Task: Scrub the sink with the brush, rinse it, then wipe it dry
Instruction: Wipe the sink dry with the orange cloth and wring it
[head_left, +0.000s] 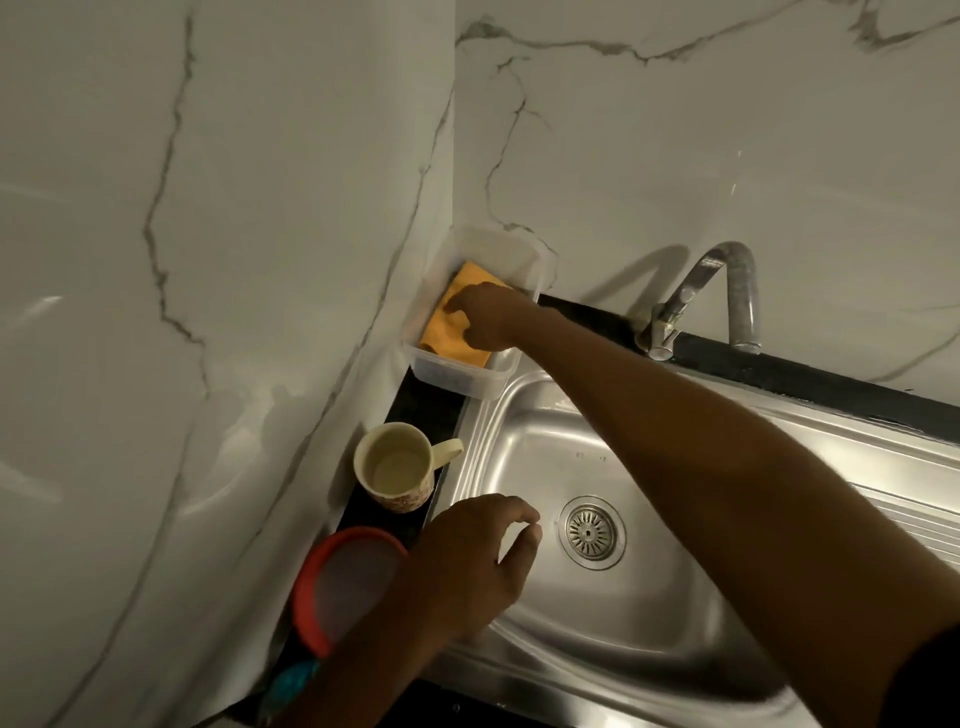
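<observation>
Nearest, bottom-left: 1 teal object (293, 680) on the black counter (431, 400), half hidden by the L forearm; can't tell what it is, so the brush can't be picked out for sure. Just beyond it, 1 round lid w/ red rim (353, 587), translucent centre.

L hand (467, 561) hovers over the sink's left rim, fingers loosely curled, thumb & index tips near each other, nothing in it.

1 stainless sink (649, 623), single basin w/ ribbed drainboard to the right. 1 round drain strainer (591, 531) in the basin floor. Tiny marks on the basin's back wall, too small to read.

1 cream mug (395, 467) upright on the counter left of the sink, handle pointing at the basin, floral print low on its side; pale liquid inside.

Further back, in the corner: 1 clear plastic tub (488, 249), 1 orange cloth (457, 348) inside. R arm crosses over the basin; R hand (485, 317) is in the tub, fingers bent down onto the cloth & touching it. Can't tell if it's actually gripped.

1 chrome tap (744, 306) behind the sink, spout curving down. White marble-look wall (208, 208) on 2 sides.
</observation>
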